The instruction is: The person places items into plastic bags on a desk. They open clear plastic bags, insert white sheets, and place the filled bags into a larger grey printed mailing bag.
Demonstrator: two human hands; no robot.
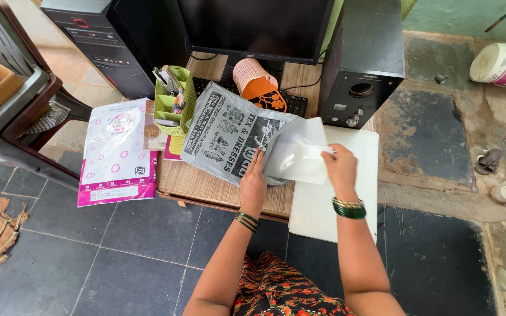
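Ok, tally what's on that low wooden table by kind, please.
Grey printed bag: 1
White sheets: 1 stack
Green organiser: 1
Pink paper pack: 1
Monitor: 1
Speaker: 1
Keyboard: 1
Orange-pink holder: 1
Total: 8
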